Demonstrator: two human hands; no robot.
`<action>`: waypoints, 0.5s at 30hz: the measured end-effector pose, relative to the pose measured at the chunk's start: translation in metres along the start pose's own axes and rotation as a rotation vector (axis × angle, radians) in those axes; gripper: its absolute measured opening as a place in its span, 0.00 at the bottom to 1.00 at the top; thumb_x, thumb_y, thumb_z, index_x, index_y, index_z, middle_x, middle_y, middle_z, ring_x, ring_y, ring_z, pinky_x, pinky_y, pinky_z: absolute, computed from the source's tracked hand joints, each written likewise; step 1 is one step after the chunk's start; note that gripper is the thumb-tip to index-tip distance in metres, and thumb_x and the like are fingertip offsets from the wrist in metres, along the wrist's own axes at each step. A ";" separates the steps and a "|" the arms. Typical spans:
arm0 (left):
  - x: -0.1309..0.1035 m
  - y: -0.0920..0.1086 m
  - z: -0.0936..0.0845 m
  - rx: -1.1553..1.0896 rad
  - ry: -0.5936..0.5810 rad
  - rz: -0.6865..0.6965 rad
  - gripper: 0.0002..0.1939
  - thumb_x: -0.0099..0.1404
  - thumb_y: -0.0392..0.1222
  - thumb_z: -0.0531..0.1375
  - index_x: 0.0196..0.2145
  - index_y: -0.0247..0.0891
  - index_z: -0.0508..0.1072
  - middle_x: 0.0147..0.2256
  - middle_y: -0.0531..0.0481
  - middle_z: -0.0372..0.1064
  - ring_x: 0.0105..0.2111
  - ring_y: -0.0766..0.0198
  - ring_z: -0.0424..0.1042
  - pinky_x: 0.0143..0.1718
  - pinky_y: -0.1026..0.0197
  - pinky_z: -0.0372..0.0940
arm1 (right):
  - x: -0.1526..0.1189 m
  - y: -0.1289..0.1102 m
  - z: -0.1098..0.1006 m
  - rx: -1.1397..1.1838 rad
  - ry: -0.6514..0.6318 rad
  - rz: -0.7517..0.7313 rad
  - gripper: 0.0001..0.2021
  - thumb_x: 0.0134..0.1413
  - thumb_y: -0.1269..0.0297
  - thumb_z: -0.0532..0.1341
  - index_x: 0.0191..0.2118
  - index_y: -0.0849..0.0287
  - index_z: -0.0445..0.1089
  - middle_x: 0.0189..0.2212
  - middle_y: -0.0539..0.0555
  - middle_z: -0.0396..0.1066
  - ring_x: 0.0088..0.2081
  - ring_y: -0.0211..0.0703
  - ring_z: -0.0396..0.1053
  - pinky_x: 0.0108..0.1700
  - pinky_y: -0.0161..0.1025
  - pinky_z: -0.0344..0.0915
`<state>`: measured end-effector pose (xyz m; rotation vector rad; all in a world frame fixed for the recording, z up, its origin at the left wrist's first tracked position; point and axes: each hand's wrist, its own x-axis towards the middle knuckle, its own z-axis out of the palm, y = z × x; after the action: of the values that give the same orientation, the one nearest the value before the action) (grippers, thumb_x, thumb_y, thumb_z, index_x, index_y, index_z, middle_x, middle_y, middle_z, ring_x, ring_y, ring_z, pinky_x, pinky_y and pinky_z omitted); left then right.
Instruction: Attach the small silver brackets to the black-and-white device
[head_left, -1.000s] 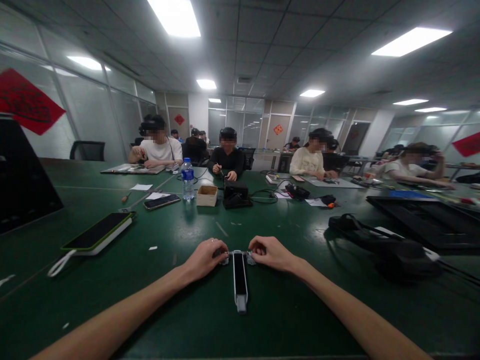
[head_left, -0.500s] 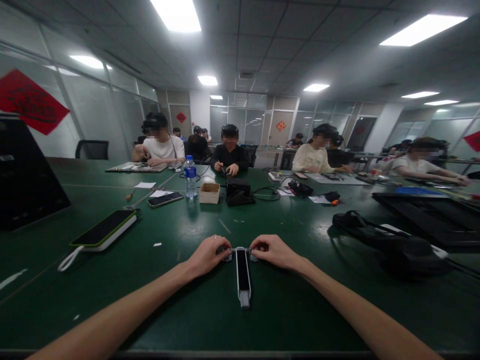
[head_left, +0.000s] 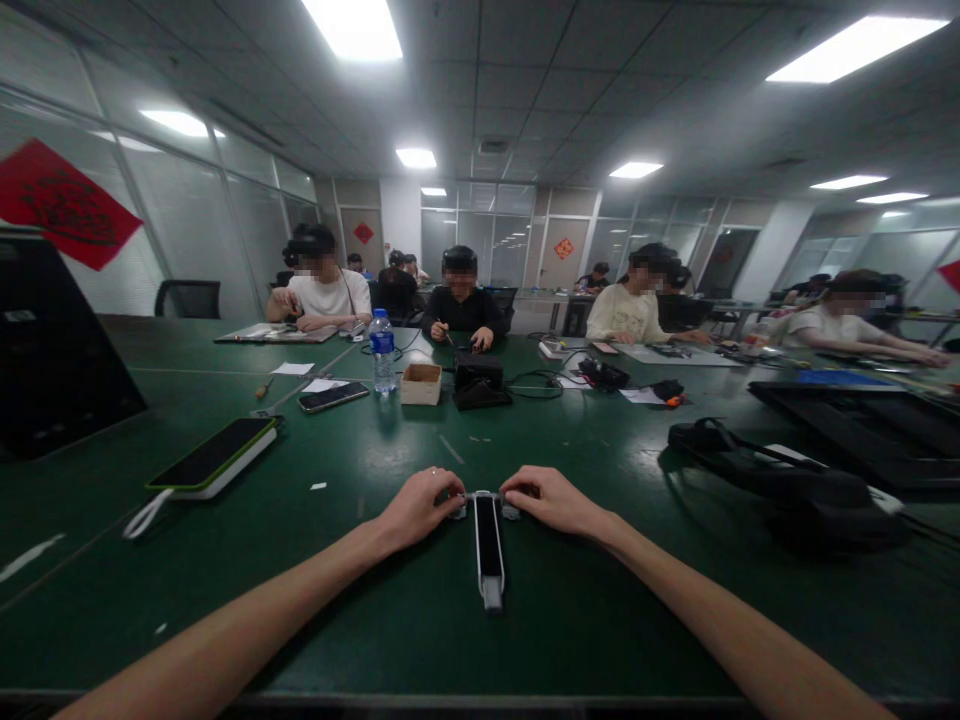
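A narrow device (head_left: 489,545) with a white frame and a black face lies on the green table (head_left: 585,640), its short grey end toward me. Small grey parts stick out on both sides of its far end. My left hand (head_left: 420,508) pinches the part on the left, fingers and thumb together. On the right side, my right hand (head_left: 551,498) has its thumb and fingers closed on the matching part (head_left: 511,512). The fingers hide most of these small parts.
Left, a phone on a white power bank (head_left: 214,460) and a dark screen (head_left: 60,350). Ahead, a bottle (head_left: 382,352), an open box (head_left: 421,384) and a black case (head_left: 480,382). Right, a black strapped headset (head_left: 787,490). Several people sit across the table.
The view has shifted very slightly. Both hands keep their hold at the device's far end. Across the table, the hands of the person in black have moved a little apart.
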<state>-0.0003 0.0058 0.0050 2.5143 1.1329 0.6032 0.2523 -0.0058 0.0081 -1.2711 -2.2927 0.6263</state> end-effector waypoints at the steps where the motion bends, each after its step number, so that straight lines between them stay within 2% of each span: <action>1: 0.000 0.000 0.000 -0.003 0.002 0.003 0.06 0.64 0.40 0.57 0.36 0.37 0.72 0.33 0.50 0.69 0.33 0.63 0.65 0.35 0.62 0.59 | 0.000 0.001 0.000 0.005 0.008 0.017 0.12 0.58 0.58 0.57 0.40 0.59 0.73 0.34 0.52 0.70 0.33 0.38 0.64 0.33 0.34 0.61; 4: 0.000 -0.002 0.001 -0.012 0.006 0.010 0.06 0.64 0.40 0.57 0.36 0.37 0.72 0.34 0.51 0.70 0.33 0.63 0.65 0.35 0.63 0.58 | 0.001 0.002 0.001 0.026 0.014 0.049 0.12 0.57 0.57 0.57 0.39 0.59 0.72 0.33 0.52 0.69 0.31 0.38 0.64 0.30 0.34 0.60; 9: -0.001 -0.002 0.000 -0.011 0.007 0.015 0.06 0.65 0.40 0.57 0.37 0.37 0.72 0.33 0.51 0.69 0.33 0.64 0.65 0.35 0.63 0.58 | 0.000 0.003 -0.001 0.026 -0.008 0.013 0.11 0.59 0.59 0.56 0.38 0.58 0.73 0.35 0.52 0.70 0.34 0.39 0.65 0.34 0.35 0.61; 15: -0.001 -0.003 0.001 -0.010 0.016 0.017 0.06 0.64 0.39 0.58 0.37 0.36 0.72 0.33 0.51 0.69 0.33 0.64 0.65 0.35 0.63 0.58 | -0.001 0.000 -0.002 0.033 -0.003 0.005 0.10 0.54 0.59 0.59 0.37 0.60 0.73 0.33 0.51 0.68 0.31 0.37 0.63 0.31 0.33 0.60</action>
<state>-0.0018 0.0068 0.0026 2.5177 1.1118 0.6332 0.2539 -0.0067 0.0093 -1.2617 -2.2735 0.6653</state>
